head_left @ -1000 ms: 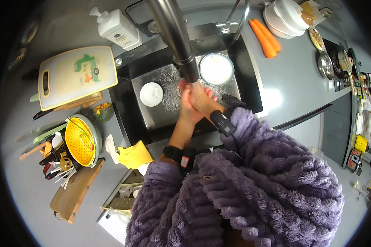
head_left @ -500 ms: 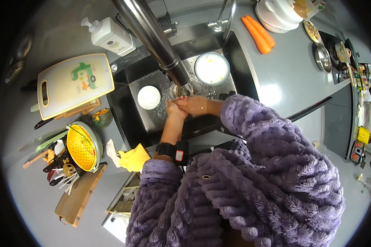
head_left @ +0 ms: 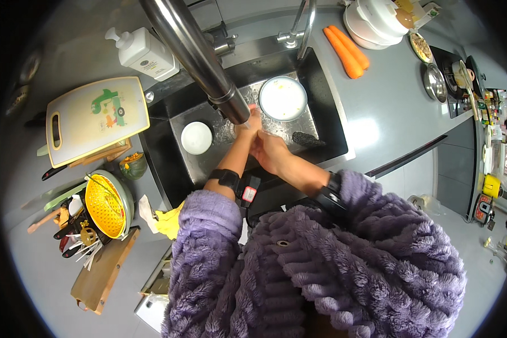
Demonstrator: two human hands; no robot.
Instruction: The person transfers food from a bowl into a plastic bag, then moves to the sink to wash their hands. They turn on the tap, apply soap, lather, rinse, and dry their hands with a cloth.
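Both of my hands are over the dark sink, pressed together just below the spout of the big steel tap. My left hand reaches up under the spout with its fingers apart. Against its wrist side lies my right hand. Neither hand shows anything in it. Just right of the hands stands a white bowl; to their left is a small white bowl, and a dark scrubber lies at the right. Purple fluffy sleeves cover my arms, with a dark band on each wrist.
Two carrots lie on the grey counter right of a second slim tap. A soap dispenser, cutting board, yellow colander, yellow cloth and wooden board sit to the left. White dishes and a hob are far right.
My hands have stayed together under the tap. The left hand has stretched up toward the spout while the right slid down to its wrist. My head has tilted, shifting the view.
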